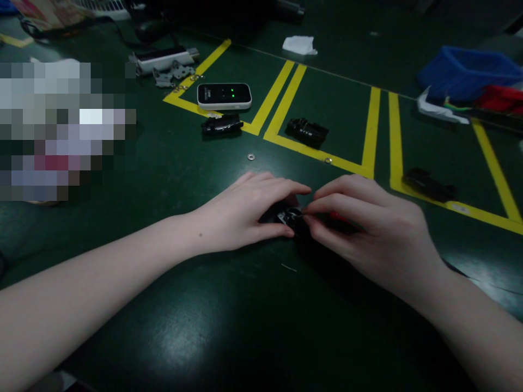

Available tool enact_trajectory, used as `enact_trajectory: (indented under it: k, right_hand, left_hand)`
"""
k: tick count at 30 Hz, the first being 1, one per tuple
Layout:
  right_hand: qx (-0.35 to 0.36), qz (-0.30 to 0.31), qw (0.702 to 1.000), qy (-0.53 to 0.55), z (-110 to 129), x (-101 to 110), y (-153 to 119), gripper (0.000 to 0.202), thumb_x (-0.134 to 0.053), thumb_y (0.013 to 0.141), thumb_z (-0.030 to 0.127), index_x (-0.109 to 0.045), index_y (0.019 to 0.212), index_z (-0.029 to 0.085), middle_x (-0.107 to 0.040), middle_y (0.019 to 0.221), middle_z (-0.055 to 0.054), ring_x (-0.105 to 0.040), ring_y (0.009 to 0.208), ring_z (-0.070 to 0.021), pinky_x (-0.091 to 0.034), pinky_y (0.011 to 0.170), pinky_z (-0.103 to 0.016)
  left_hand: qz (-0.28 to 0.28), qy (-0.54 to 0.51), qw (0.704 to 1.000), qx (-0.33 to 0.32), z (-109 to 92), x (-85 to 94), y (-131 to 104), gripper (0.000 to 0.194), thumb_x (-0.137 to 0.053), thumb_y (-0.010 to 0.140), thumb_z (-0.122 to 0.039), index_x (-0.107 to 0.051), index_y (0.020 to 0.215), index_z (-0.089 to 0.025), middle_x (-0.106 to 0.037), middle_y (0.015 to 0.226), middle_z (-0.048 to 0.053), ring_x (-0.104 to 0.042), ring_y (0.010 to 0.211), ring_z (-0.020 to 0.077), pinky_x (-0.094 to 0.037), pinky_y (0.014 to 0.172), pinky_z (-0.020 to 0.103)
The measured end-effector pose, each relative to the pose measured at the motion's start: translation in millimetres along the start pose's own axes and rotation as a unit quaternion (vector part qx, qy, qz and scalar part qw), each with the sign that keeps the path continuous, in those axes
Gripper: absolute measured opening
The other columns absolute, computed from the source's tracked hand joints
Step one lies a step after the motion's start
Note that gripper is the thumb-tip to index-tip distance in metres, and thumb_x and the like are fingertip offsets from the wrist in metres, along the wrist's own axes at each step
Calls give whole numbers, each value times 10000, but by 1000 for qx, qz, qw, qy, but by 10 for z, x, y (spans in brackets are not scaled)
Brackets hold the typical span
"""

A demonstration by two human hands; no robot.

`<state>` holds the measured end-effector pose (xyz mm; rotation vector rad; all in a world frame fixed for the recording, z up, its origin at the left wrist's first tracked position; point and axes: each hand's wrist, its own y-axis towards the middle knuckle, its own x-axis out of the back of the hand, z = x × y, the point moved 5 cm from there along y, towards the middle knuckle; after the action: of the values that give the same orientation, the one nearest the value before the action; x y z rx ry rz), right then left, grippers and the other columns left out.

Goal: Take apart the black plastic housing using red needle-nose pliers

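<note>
Head view: your left hand [257, 209] has hold of black part [289, 216] on tabletop [183, 326], fingers part-open, thumb on near side. Your right hand [376, 228] at part's right end, thumb and index tips pinched together; cannot tell what sits between. Loose wire [289, 268] nearer you; washer [251, 157] beyond left hand.

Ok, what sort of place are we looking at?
Likely a small-parts assembly bench, perhaps in a workshop: a dark green tabletop, yellow tape-like lines marking it into bays, and three small elongated black parts lying by those lines.
</note>
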<state>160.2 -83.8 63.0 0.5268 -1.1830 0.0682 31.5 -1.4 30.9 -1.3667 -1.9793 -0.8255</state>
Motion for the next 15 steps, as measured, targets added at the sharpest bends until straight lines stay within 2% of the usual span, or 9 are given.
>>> enact_trajectory:
  k: [4,9,12,14,15]
  right_hand:
    - [40,10,998,-48,90,-43,31,69,-588,898,154,-647,899,119,-637,912,-96,-585,835,-205,-466,696,-357]
    - [35,11,997,-63,79,-23,31,86,-568,913,163,-649,927,139,-644,929,-84,-600,864,-210,-478,740,-363]
    - [-29,7,997,-76,-84,141,-46,247,-549,943,290,-626,1139,161,-649,1027,-96,-627,891,-215,-503,703,-350]
    - [-96,31,990,-103,-236,268,-137,461,-527,939,468,-545,1309,193,-651,1034,-99,-637,820,-223,-499,595,-344]
    - [-135,47,982,-125,-313,325,-188,554,-523,907,584,-537,1324,218,-654,1032,-100,-640,802,-237,-489,542,-340]
  left_hand:
    - [-5,3,1000,-10,-3,6,-2,449,-677,902,-269,-518,1313,-182,-648,1257,20,-573,1142,193,-400,956,347]
    - [-7,5,1000,-16,-2,5,-10,448,-672,909,-300,-522,1315,-184,-647,1260,17,-573,1140,187,-397,961,343]
    - [-12,-1,1000,-5,-5,11,-10,489,-687,896,-335,-528,1325,-163,-660,1216,37,-580,1118,199,-402,953,353]
    - [-12,-1,1000,7,-8,14,-9,489,-690,889,-341,-538,1317,-157,-668,1181,50,-581,1110,211,-403,949,366]
    - [-11,0,1000,12,-11,15,-7,479,-687,889,-338,-543,1309,-160,-668,1174,54,-579,1112,217,-402,949,373]
